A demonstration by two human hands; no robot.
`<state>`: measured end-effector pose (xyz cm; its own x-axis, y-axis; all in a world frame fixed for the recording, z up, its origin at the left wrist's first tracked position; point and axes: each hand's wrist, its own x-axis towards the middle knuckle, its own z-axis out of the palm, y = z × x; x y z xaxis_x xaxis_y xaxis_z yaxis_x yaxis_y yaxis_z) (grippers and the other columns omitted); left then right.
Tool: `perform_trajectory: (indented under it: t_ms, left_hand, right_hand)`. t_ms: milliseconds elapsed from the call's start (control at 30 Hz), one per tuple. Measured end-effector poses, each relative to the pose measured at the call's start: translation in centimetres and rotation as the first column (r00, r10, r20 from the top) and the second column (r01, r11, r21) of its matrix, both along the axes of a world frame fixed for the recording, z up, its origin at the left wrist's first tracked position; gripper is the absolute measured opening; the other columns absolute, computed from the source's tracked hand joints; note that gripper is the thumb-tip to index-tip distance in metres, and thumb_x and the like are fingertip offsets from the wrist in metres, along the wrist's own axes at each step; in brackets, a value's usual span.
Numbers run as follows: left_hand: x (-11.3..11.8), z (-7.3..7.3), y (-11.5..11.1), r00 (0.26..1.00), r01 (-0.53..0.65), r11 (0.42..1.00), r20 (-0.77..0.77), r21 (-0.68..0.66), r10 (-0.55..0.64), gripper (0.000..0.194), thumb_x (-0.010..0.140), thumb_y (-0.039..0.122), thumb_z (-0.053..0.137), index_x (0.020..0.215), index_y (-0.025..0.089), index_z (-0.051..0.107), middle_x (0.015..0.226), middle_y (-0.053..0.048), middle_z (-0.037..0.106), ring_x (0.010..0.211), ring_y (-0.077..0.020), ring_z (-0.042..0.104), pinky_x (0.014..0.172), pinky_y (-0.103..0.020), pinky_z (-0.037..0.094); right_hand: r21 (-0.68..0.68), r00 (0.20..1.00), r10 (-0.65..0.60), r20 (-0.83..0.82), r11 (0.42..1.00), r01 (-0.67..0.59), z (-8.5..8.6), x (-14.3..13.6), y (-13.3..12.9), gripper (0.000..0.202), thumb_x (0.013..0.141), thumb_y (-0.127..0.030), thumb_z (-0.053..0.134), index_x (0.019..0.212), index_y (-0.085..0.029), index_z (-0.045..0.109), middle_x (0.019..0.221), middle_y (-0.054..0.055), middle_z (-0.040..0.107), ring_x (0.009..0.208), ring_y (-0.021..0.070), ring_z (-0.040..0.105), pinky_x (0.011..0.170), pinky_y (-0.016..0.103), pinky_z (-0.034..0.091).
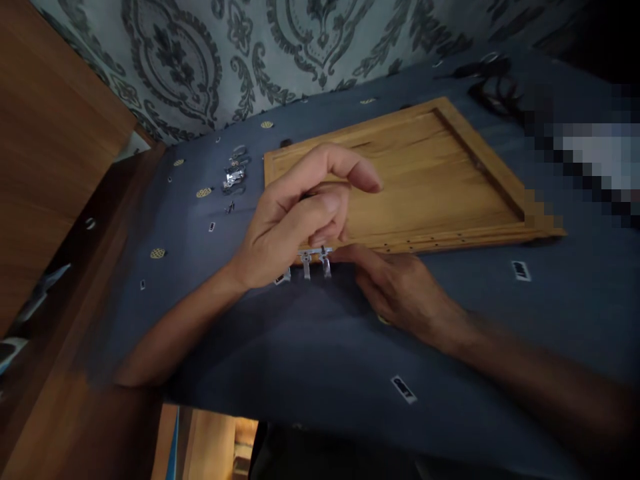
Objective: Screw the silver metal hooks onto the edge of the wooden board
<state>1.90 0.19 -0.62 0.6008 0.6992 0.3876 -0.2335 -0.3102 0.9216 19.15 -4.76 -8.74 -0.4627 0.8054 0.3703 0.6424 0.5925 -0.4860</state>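
Observation:
A shallow wooden tray-like panel (400,180) with a raised rim lies on the blue cloth. At its near left edge sits a shiny metal strip with hook-like prongs (316,256) pointing toward me. My left hand (305,207) is over that corner, with its thumb pressed on curled fingers and the index finger arched out; anything inside the grip is hidden. From the right, my right hand (400,287) reaches low to the same edge. Its index fingertip meets the strip's right end, its other fingers are folded, and its thumb is hidden.
Several small loose metal pieces (234,177) lie on the blue printed cloth (310,347) to the left. Small holes dot the panel's near rim. A dark cord (500,90) is at the far right. Patterned fabric (250,53) rises behind, and wooden furniture (50,133) stands left.

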Motion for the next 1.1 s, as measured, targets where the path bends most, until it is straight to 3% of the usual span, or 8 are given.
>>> perform_trajectory:
  t_ms: [133, 200, 300, 467, 633, 867, 1033, 1100]
  left_hand:
    - [0.0, -0.3, 0.2, 0.979, -0.201, 0.978, 0.014, 0.055, 0.201, 0.018, 0.095, 0.032, 0.047, 0.098, 0.019, 0.059, 0.072, 0.000, 0.050, 0.068, -0.0122, 0.049, 0.071, -0.029, 0.046]
    - [0.2, -0.5, 0.2, 0.957, -0.287, 0.958, 0.042, 0.023, 0.286, 0.018, 0.096, 0.034, 0.048, 0.098, 0.020, 0.058, 0.072, 0.001, 0.049, 0.068, -0.0116, 0.049, 0.070, -0.028, 0.046]
    - [0.7, -0.8, 0.0, 0.941, -0.322, 0.945, 0.091, -0.055, 0.326, 0.017, 0.096, 0.034, 0.047, 0.095, 0.020, 0.058, 0.067, 0.003, 0.041, 0.061, -0.0099, 0.044, 0.065, -0.026, 0.045]
    - [1.5, -0.7, -0.1, 0.964, -0.231, 0.969, 0.114, -0.086, 0.240, 0.019, 0.096, 0.030, 0.046, 0.089, 0.019, 0.059, 0.060, 0.004, 0.033, 0.052, -0.0076, 0.031, 0.054, -0.023, 0.033]
    - [1.4, -0.6, 0.2, 0.995, -0.062, 0.997, 0.074, -0.053, 0.066, 0.015, 0.095, 0.028, 0.047, 0.092, 0.019, 0.059, 0.055, 0.005, 0.034, 0.048, -0.0079, 0.029, 0.049, -0.024, 0.027]
    - [1.0, -0.5, -0.4, 0.986, -0.158, 0.987, 0.058, -0.014, 0.158, 0.017, 0.095, 0.027, 0.047, 0.096, 0.015, 0.059, 0.065, 0.002, 0.046, 0.061, -0.0093, 0.044, 0.061, -0.026, 0.040]
    - [1.1, -0.3, -0.2, 0.997, -0.042, 0.995, 0.067, -0.087, 0.048, 0.017, 0.093, 0.023, 0.044, 0.093, 0.018, 0.060, 0.058, 0.004, 0.034, 0.050, -0.0067, 0.030, 0.048, -0.022, 0.027]
    - [1.0, -0.2, 0.1, 0.998, 0.011, 0.993, 0.058, -0.117, -0.004, 0.017, 0.092, 0.021, 0.043, 0.092, 0.018, 0.059, 0.057, 0.005, 0.033, 0.049, -0.0068, 0.029, 0.048, -0.022, 0.027]
  right_hand:
    - [0.016, 1.000, -0.002, 0.002, 1.000, 0.002, -0.1, 0.0, 0.0, 0.035, 0.083, -0.006, 0.036, 0.108, -0.019, 0.058, 0.071, 0.001, 0.067, 0.055, 0.0158, 0.060, 0.055, 0.026, 0.044]
    - [0.000, 1.000, -0.001, 0.007, 1.000, 0.001, -0.1, 0.0, 0.0, 0.035, 0.084, -0.006, 0.036, 0.108, -0.020, 0.057, 0.072, 0.001, 0.068, 0.057, 0.0159, 0.062, 0.056, 0.026, 0.044]
    - [-0.015, 1.000, -0.001, 0.016, 1.000, 0.001, -0.1, 0.0, 0.0, 0.036, 0.084, -0.007, 0.036, 0.109, -0.021, 0.057, 0.072, 0.001, 0.068, 0.060, 0.0161, 0.063, 0.057, 0.026, 0.044]
    - [-0.044, 1.000, -0.005, 0.000, 0.999, 0.005, 0.0, 0.0, -0.1, 0.037, 0.081, -0.006, 0.036, 0.109, -0.020, 0.058, 0.070, 0.000, 0.066, 0.058, 0.0149, 0.061, 0.056, 0.025, 0.042]
    - [-0.050, 1.000, -0.021, 0.008, 0.999, 0.022, 0.0, 0.0, -0.1, 0.036, 0.082, -0.008, 0.036, 0.108, -0.021, 0.058, 0.063, -0.002, 0.061, 0.054, 0.0141, 0.059, 0.054, 0.024, 0.041]
    - [-0.078, 1.000, 0.001, 0.007, 0.997, -0.001, 0.0, 0.0, -0.2, 0.036, 0.084, -0.009, 0.034, 0.110, -0.018, 0.057, 0.073, 0.003, 0.068, 0.060, 0.0169, 0.064, 0.056, 0.027, 0.045]
    - [-0.066, 1.000, -0.003, -0.020, 0.998, 0.001, 0.1, 0.0, -0.1, 0.037, 0.083, -0.007, 0.036, 0.109, -0.020, 0.057, 0.072, 0.001, 0.068, 0.058, 0.0159, 0.063, 0.056, 0.026, 0.045]
    - [-0.057, 1.000, 0.003, -0.021, 0.998, -0.004, 0.2, 0.0, -0.1, 0.036, 0.082, -0.006, 0.036, 0.109, -0.020, 0.057, 0.072, 0.001, 0.068, 0.060, 0.0160, 0.064, 0.057, 0.026, 0.045]
